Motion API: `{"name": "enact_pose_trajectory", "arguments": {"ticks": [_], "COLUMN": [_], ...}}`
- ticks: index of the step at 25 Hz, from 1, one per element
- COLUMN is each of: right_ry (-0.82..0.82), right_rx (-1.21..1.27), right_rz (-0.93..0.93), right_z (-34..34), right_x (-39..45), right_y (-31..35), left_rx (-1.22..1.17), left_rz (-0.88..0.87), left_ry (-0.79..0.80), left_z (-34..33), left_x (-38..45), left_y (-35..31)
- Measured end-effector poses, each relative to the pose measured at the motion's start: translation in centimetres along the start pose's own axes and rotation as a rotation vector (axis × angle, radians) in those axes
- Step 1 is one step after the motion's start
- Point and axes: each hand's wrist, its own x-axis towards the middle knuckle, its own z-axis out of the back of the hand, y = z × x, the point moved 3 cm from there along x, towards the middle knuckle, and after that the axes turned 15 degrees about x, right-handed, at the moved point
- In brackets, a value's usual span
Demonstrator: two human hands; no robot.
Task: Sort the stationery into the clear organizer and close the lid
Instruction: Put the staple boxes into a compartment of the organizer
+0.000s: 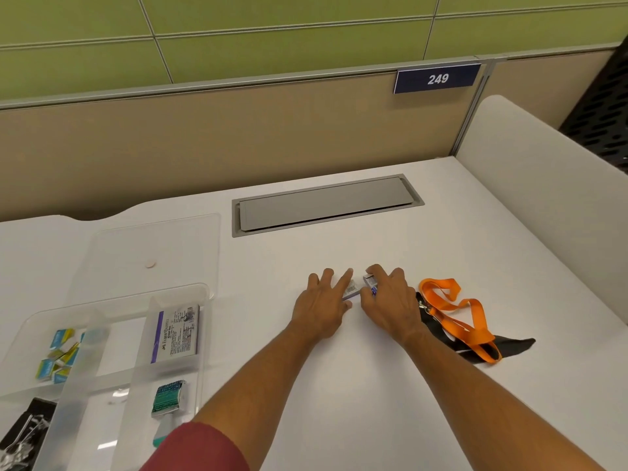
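Clear plastic marks the organizer at the left edge of the desk, already holding small blue-and-yellow packets, a Faber-Castell box and a teal item; its lid lies flat behind it. Mid-desk, the left hand rests straight fingers on a small flat packet, while the right hand curls around a small blue-and-white box. An orange lanyard lies just right. Gathering is in hand; next, I judge, comes carrying both leftward into a free compartment.

hands: 2 | clear organizer: 1 | clear lid: 1 | Faber-Castell box: 1 | orange lanyard: 1 | small boxes under hands: 2
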Motion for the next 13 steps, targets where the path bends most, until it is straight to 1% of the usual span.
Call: {"name": "enact_pose_trajectory", "arguments": {"ticks": [3, 5, 9, 13], "right_ry": [-0.018, -0.030, -0.055, -0.080], "right_rx": [0.019, 0.024, 0.040, 0.088], "right_rz": [0.013, 0.027, 0.065, 0.137], "right_z": [0.3, 0.4, 0.3, -0.2], "right_x": [0.0, -0.1, -0.9, -2.1], "right_y": [0.2, 0.5, 1.6, 4.0], "left_rx": [0.018, 0.037, 0.032, 0.013], "left_rz": [-0.016, 0.002, 0.043, 0.085], "left_ry": [-0.010, -0.045, -0.063, -0.083], "left_z": [0.1, 0.5, 1.4, 3.3], "left_x": [0.1, -0.4, -2.5, -4.8], "left_y": [-0.3, -0.3, 0.3, 1.9]}}
